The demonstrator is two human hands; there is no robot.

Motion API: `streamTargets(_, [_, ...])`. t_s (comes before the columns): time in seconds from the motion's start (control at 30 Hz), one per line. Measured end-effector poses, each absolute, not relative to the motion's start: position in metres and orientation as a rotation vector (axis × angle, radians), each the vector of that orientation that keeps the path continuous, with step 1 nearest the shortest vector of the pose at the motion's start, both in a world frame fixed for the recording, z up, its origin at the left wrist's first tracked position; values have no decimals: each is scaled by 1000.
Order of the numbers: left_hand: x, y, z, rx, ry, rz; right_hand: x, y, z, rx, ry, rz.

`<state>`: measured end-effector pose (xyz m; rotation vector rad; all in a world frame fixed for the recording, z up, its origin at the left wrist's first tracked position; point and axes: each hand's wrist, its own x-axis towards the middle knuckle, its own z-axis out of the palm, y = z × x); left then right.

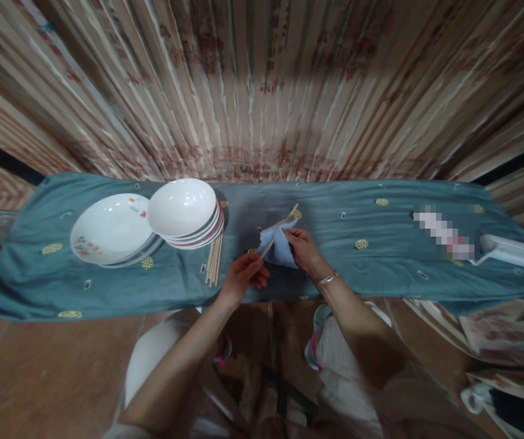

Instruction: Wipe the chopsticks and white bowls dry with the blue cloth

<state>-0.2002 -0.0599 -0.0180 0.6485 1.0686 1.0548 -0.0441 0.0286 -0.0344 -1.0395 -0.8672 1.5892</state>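
Observation:
My left hand (246,272) pinches one end of a thin wooden chopstick (268,247) over the front half of the table. A light blue cloth (280,249) is folded around the chopstick's middle, and its far end sticks out past the cloth. My right hand (304,247), with a bracelet at the wrist, is closed on the cloth. Just left of my hands lie several more chopsticks (215,259), side by side. Their far ends are partly covered by a stack of white bowls (183,207).
A stack of white plates (110,231) with floral decoration stands left of the bowls. Patterned green fabric (366,268) covers the narrow table. At the right end are a blurred-out item (442,231) and a white handle-like object (518,251). A pleated curtain (262,91) hangs behind.

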Motion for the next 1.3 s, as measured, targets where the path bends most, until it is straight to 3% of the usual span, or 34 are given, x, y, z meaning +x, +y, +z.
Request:
streamTargets(0.33, [-201,-65,-20,708,1041,954,-18,49,-29,-987,-759,1450])
streamTargets(0.8, [-200,-61,-18,660,1027,1026,-60,12,-31,-1059,-834,1690])
streamTargets(1.3, [-201,-57,-20,691,1082,1050,-61,8,-28,-1042,-1000,1687])
